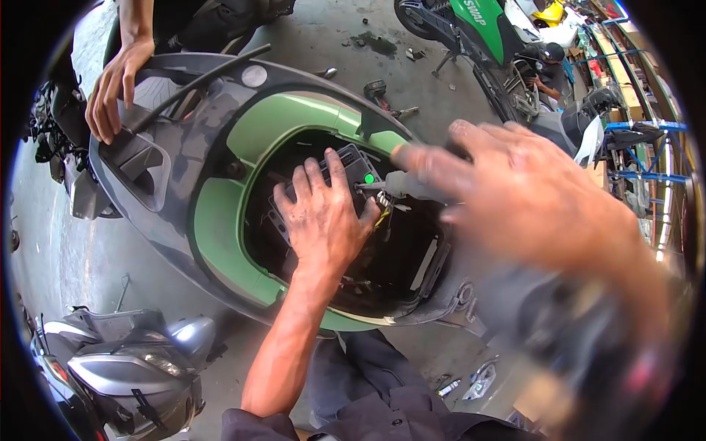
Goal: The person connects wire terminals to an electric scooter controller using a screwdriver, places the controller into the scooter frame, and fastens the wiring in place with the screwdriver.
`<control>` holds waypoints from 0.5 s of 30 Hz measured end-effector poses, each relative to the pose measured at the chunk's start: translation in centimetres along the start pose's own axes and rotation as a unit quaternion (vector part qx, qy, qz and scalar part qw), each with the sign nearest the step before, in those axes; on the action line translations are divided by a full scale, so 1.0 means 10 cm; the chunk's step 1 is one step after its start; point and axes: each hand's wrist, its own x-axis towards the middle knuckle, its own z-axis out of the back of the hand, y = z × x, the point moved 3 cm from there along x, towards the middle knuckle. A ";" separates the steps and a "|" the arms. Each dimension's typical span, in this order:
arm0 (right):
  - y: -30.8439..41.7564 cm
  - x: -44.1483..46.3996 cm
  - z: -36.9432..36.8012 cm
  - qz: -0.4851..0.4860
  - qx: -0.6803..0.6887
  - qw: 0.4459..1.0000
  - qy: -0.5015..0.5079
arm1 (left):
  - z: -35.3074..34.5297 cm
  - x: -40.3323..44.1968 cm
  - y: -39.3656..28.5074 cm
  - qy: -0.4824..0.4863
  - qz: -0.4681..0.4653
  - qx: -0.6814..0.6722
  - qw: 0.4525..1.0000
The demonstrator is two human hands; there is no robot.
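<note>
My left hand [323, 213] reaches into the green-rimmed seat opening of a scooter [213, 242], fingers spread over a dark box-shaped part [351, 162]. A bright green spot shows on that part beside my fingertips. My right hand [507, 173] is smeared by motion above the right side of the opening. Its fingers and thumb lie on either side of a grey tool-like piece [408, 186] with a thin tip that reaches toward the dark part; whether they grip it cannot be made out. Yellow and white wires [382, 206] show near my left thumb.
Another person's hand [116, 88] rests on the scooter's tail at upper left. A cordless power tool [376, 92] lies on the floor beyond. A green motorcycle [478, 26] stands at the top, a silver scooter [132, 360] at lower left, shelving [647, 147] at right.
</note>
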 end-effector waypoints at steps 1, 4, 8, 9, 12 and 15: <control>0.00 -0.02 0.00 0.053 -0.023 0.998 -0.004 | 0.01 0.00 0.00 0.002 0.002 0.001 1.000; 0.04 -0.02 -0.05 0.085 -0.078 0.993 0.023 | 0.02 0.00 0.01 -0.002 -0.001 -0.004 1.000; 0.09 0.09 -0.07 0.033 -0.052 0.998 0.017 | 0.00 -0.01 0.01 -0.014 -0.015 -0.001 1.000; 0.10 0.09 -0.08 0.027 -0.044 0.998 -0.025 | 0.01 0.00 0.01 -0.012 -0.015 0.002 1.000; -0.08 0.22 -0.06 0.109 -0.004 0.985 -0.136 | 0.01 0.00 0.01 -0.004 -0.012 0.001 1.000; -0.26 0.45 -0.20 0.135 0.306 0.942 -0.037 | 0.00 -0.01 0.01 -0.005 -0.009 -0.007 1.000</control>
